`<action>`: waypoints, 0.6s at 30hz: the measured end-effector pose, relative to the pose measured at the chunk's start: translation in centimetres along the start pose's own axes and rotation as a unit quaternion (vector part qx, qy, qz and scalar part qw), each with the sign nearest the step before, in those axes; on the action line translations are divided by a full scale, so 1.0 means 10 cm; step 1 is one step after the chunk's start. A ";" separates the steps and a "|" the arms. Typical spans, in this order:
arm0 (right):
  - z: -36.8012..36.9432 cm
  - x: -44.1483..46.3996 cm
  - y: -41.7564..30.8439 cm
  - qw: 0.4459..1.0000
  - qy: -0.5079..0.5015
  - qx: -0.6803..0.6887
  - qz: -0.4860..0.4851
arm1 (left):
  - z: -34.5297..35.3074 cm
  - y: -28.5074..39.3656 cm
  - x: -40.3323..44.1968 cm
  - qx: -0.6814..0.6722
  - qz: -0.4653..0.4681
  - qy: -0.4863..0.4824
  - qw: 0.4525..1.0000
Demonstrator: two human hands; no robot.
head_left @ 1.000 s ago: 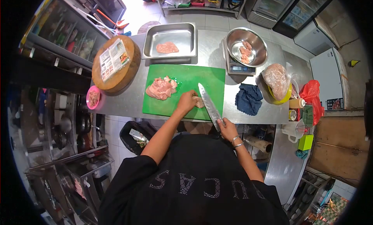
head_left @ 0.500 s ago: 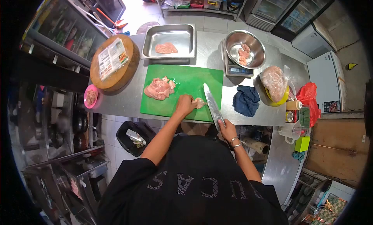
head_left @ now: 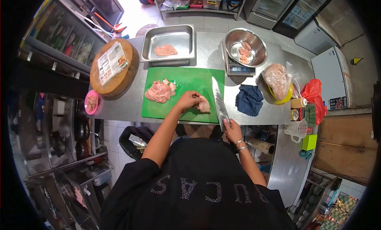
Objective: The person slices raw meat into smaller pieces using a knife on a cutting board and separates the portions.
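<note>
On the green cutting board (head_left: 186,76), my left hand (head_left: 187,101) pinches the edge of a small piece of raw chicken (head_left: 204,105). My right hand (head_left: 233,130) is wrapped round the handle of a large kitchen knife (head_left: 218,96). The blade points away from me over the board's right side, a little apart from the piece. A larger pile of raw chicken (head_left: 159,91) lies on the board's left part, beyond my left hand.
Behind the board stands a steel tray (head_left: 147,43) with a flat chicken piece. A steel bowl (head_left: 260,47) with meat sits on a scale (head_left: 241,70). To the right are a dark blue cloth (head_left: 249,100) and bagged meat (head_left: 276,80); a round wooden block (head_left: 129,73) is left.
The chicken piece at my left hand now shows wider and flatter on the board. The knife blade has shifted slightly right, away from the piece. The whole view has moved a little.
</note>
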State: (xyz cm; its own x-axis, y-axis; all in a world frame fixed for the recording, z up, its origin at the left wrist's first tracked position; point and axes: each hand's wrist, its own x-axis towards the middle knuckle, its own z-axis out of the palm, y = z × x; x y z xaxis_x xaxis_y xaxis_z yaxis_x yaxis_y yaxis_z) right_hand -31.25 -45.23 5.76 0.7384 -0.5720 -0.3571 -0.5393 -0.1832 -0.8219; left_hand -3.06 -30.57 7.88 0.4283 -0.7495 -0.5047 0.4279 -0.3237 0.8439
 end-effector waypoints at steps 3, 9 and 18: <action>0.04 -0.06 -0.35 0.995 -0.069 -0.029 0.072 | -0.07 -0.02 0.01 0.157 -0.052 0.139 0.976; 0.22 -0.05 -0.19 0.987 -0.057 -0.150 0.003 | -0.17 -0.25 -0.22 0.407 0.210 0.343 0.820; 0.01 -0.29 -0.67 0.936 -0.052 -0.335 -0.094 | 0.16 -0.37 -0.31 0.446 0.455 0.142 0.758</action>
State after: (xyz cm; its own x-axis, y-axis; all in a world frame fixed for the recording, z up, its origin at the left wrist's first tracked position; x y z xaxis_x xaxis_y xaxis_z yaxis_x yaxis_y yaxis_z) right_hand -29.76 -42.24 12.23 0.8626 -0.4051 -0.3028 -0.5027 -0.7531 -0.4244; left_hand -7.20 -27.94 6.61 0.4318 -0.7834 0.4471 -0.8004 -0.1043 0.5903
